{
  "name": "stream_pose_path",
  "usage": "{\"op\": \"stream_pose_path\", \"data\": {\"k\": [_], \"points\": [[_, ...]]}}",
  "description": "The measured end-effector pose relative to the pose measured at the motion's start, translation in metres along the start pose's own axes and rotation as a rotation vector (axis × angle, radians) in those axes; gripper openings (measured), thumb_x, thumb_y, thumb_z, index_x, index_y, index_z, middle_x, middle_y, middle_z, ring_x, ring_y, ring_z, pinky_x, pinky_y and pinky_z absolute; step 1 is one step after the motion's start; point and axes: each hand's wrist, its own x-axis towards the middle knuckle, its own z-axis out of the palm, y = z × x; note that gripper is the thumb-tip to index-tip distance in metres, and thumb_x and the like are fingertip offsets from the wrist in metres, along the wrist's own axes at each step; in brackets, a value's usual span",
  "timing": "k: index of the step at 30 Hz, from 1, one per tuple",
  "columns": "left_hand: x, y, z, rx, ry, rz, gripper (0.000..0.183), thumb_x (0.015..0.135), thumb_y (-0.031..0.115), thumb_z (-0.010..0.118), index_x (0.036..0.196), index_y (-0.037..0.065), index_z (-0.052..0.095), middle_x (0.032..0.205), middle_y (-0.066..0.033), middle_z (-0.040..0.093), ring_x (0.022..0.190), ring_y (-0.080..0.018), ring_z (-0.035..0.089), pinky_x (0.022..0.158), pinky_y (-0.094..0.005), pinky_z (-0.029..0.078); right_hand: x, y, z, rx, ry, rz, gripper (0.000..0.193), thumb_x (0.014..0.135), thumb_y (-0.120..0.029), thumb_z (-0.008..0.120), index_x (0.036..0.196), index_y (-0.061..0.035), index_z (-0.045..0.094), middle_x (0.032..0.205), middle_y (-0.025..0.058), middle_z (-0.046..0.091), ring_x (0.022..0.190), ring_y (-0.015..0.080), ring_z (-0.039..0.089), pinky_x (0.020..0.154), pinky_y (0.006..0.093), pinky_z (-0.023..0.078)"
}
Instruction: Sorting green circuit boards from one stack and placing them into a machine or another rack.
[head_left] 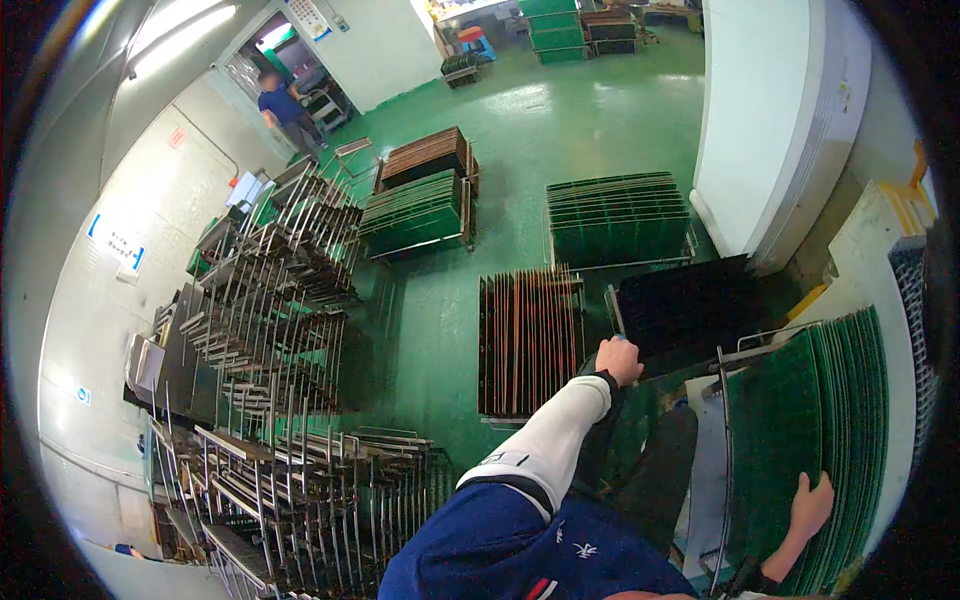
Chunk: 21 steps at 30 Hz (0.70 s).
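Observation:
My left hand (620, 361) is stretched forward and closed in a fist, beside the near corner of a rack of black panels (690, 305). What its fingers hold, if anything, is hidden. To the right, a metal rack holds a tight row of upright green panels (775, 410), thin and flat like circuit boards. My right hand (811, 508) is at these panels, its thumb apart from the fingers and a green panel's edge between them. The left forearm wears a white sleeve.
A rack of reddish-brown panels (530, 340) stands left of my left hand. Farther off are racks of green panels (620, 220) and brown panels (425, 155). Metal frames (270, 300) crowd the left side. A person (285, 108) stands by the far doorway. A white wall (755, 120) rises right.

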Motion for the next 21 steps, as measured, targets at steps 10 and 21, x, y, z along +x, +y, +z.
{"op": "stream_pose_path", "data": {"k": [10, 21], "points": [[-0.004, -0.001, -0.003, -0.021, 0.015, 0.017, 0.031, 0.078, 0.035, 0.07, 0.087, 0.006, 0.077, 0.092, -0.0132, 0.073, 0.1, -0.0301, 0.065, 0.085, -0.0449, 0.05, 0.021, 0.023, 0.015, -0.017, 0.078, -0.054, 0.057, 0.09, -0.036, 0.069, 0.132, -0.0001, 0.057, 0.126, 0.023, 0.061, 0.119, 0.0387, 0.056, 0.102, 0.0457, 0.044], [-0.007, -0.006, -0.003, -0.057, 0.029, 0.02, 0.031, 0.077, 0.036, 0.071, 0.086, 0.007, 0.077, 0.091, -0.0127, 0.073, 0.099, -0.0303, 0.065, 0.085, -0.0448, 0.05, 0.022, 0.033, 0.025, 0.042, 0.051, -0.153, 0.058, 0.088, -0.034, 0.071, 0.131, 0.0015, 0.057, 0.128, 0.0243, 0.06, 0.119, 0.0408, 0.055, 0.102, 0.0465, 0.044]]}}
